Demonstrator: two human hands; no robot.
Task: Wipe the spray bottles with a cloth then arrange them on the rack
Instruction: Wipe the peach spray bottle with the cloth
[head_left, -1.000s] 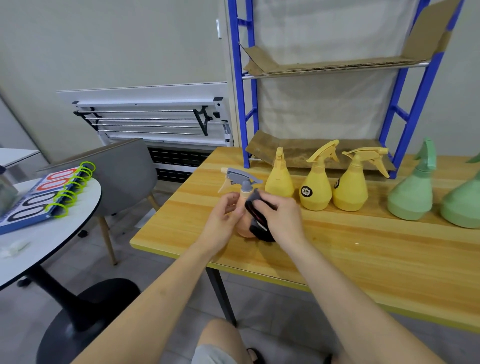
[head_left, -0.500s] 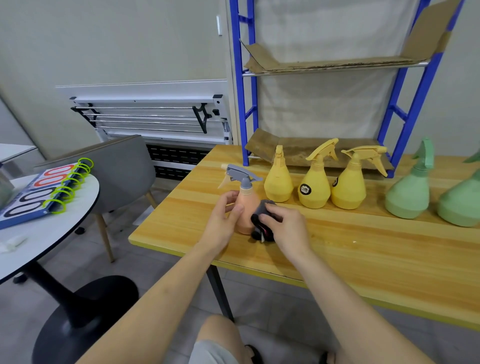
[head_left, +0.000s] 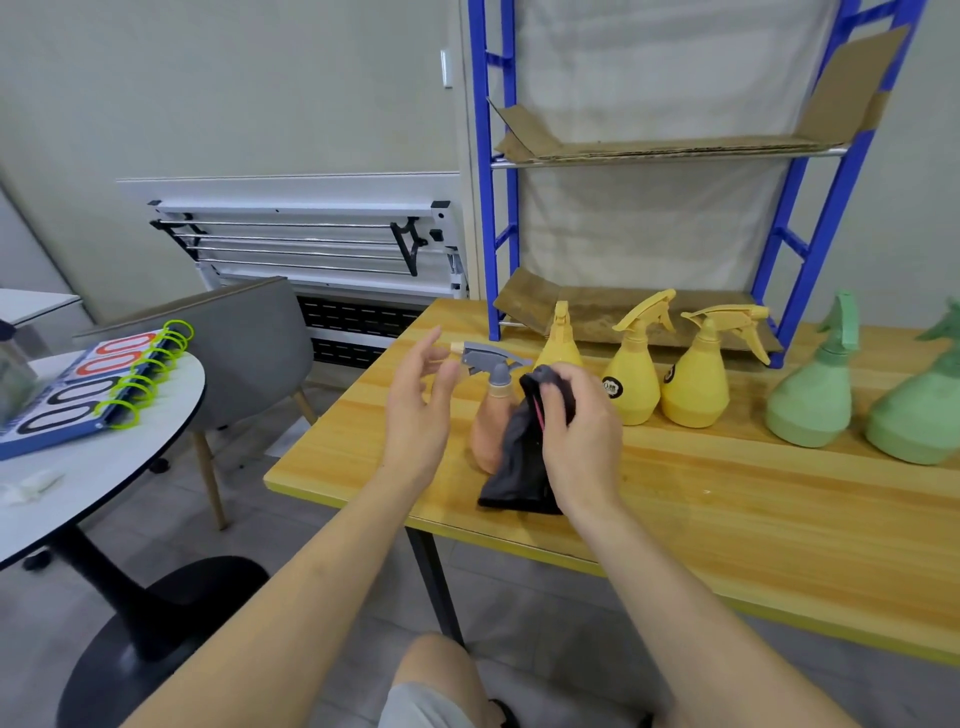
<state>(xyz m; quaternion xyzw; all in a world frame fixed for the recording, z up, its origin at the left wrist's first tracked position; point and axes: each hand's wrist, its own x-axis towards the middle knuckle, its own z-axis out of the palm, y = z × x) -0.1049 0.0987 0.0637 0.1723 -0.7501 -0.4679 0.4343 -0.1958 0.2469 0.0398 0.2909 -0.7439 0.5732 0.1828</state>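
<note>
Head cam looks down at a wooden table (head_left: 727, 519) with the peach spray bottle (head_left: 488, 431) standing upright near its left end, grey trigger head pointing left. The right hand (head_left: 576, 426) has its fingers curled round a dark cloth (head_left: 519, 467), which drapes down the bottle's right side to the tabletop. The left hand (head_left: 418, 410) is just beside the bottle with fingers relaxed and spread, gripping nothing, maybe just brushing the trigger nozzle, hard to say.

My take on doing this bit properly: the bottle looks light and narrow at the top, so rubbing it one-handed will probably just shove it around or tip it. Get the left hand onto the neck or the trigger to steady it, then run the cloth around the body in a full turn, not just the side facing you. Bunch the cloth so the loose tail isn't dragging on the table.

Three yellow bottles (head_left: 634, 384) sit in a row just right of it and two green ones (head_left: 815, 400) further right, all on the table. The blue rack (head_left: 810, 249) at the far edge has cardboard-lined shelves with no bottles on them, so lots left to do.
</note>
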